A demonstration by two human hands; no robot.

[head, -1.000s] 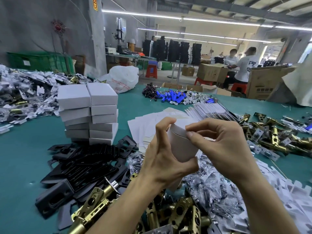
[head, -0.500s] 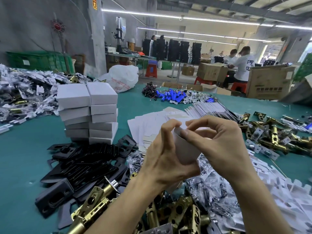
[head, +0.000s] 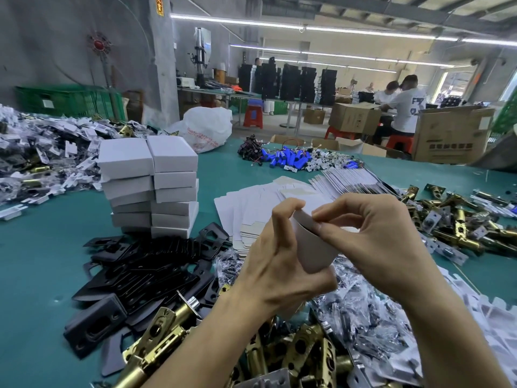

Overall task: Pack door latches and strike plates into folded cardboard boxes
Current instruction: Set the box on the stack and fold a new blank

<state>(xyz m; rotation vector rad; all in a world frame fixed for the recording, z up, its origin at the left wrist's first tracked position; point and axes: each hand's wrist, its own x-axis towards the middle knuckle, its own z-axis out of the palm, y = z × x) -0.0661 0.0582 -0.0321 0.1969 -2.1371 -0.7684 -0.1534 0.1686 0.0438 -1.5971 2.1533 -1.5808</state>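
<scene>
Fingers (head: 282, 219) of left hand (head: 279, 271): curled round a small white cardboard box (head: 312, 249), held above the table (head: 42, 261) at centre frame. Fingers of right hand (head: 380, 239): pinching the box's top edge. Left of centre: stack of closed white boxes (head: 152, 186), upright; black strike plates (head: 145, 271) heaped just below it. Bottom centre: brass latches (head: 158, 338), heaped. Behind the hands: flat box blanks (head: 249, 204), spread out. Right edge: loose latches (head: 458, 231), scattered.
</scene>
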